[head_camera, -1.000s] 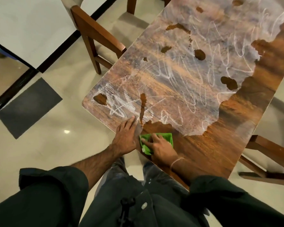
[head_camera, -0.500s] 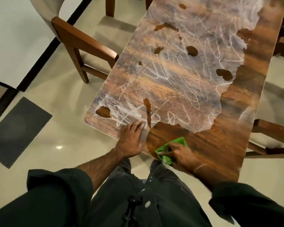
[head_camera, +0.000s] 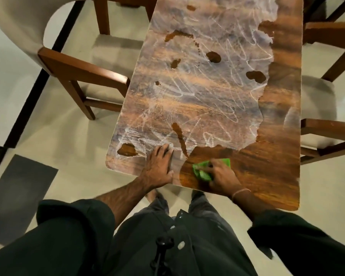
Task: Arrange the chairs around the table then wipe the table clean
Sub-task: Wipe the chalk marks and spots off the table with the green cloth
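Green cloth sits bunched under the right hand, whose fingers curl round it and press it onto the table at the lower centre of the frame. Just left of it the left hand lies flat, fingers straight, bracing by the near edge.

Wiping looks under way: bare wood shows around the cloth and up the right side, while a chalky film covers the middle and upper left. The next strokes should push up and leftward into it.

An armchair at the left and a second chair at the right sit close to the long edges; the floor at the near end gives room to sidestep.

Dining area, wooden table, cushioned chairs (both sides)
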